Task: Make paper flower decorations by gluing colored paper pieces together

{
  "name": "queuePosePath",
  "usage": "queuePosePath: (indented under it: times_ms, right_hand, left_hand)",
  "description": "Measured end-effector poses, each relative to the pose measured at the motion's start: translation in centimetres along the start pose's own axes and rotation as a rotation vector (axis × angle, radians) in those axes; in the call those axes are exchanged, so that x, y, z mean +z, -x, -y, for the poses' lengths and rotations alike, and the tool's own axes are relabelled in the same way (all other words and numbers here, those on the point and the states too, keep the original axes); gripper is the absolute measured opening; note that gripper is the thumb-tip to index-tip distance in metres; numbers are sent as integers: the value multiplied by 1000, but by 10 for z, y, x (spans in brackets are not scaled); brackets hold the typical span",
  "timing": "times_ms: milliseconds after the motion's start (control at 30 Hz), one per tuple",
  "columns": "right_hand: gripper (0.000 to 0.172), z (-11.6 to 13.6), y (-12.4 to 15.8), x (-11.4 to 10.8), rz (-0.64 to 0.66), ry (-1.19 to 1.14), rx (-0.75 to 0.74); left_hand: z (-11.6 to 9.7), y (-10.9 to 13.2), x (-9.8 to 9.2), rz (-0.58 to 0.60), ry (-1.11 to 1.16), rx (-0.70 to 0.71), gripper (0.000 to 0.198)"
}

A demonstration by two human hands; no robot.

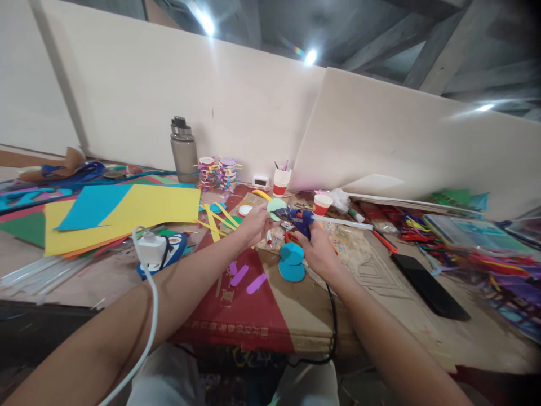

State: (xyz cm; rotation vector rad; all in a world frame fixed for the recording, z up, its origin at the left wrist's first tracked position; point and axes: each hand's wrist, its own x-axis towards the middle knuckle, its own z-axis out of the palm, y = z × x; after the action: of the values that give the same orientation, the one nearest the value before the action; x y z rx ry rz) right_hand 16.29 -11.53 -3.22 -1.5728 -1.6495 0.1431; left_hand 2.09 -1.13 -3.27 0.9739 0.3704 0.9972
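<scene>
My right hand (318, 248) is wrapped round the handle of a dark blue glue gun (299, 219), which has a long clear glue stick (344, 221) coming out of its back. The gun's nozzle points left, at a light green paper circle (276, 206). My left hand (257, 224) pinches that circle at its left edge. Two blue paper circles (291, 269) lie below the gun on the cardboard (270, 316). Purple paper strips (256, 283) lie nearer me, and yellow strips (212, 224) are left of my left hand.
Yellow sheets (169, 206) and a power strip (174, 251) with a white cable are at the left. A grey bottle (185, 155), two decorated cups (227, 172) and a pen cup (281, 181) stand at the back. A black phone (426, 285) lies at the right.
</scene>
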Motion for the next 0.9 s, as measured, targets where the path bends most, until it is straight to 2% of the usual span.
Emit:
queuePosePath:
  times_ms: [233,433,700,900]
  right_hand:
    - [36,2,0,-1,-48,-17,14]
    - [38,0,-1,-2,-23,1,2]
    - [32,-7,-2,-4,-120,49,37]
    - [36,0,0,-2,-39,64,23]
  left_hand:
    - [-2,-1,-1,-46,-18,8,29]
    - [-5,-2,-4,-60,0,61,37]
    - [-4,-2,-5,-29,52,66,34]
    - [-7,-4,-5,-66,33,102,35]
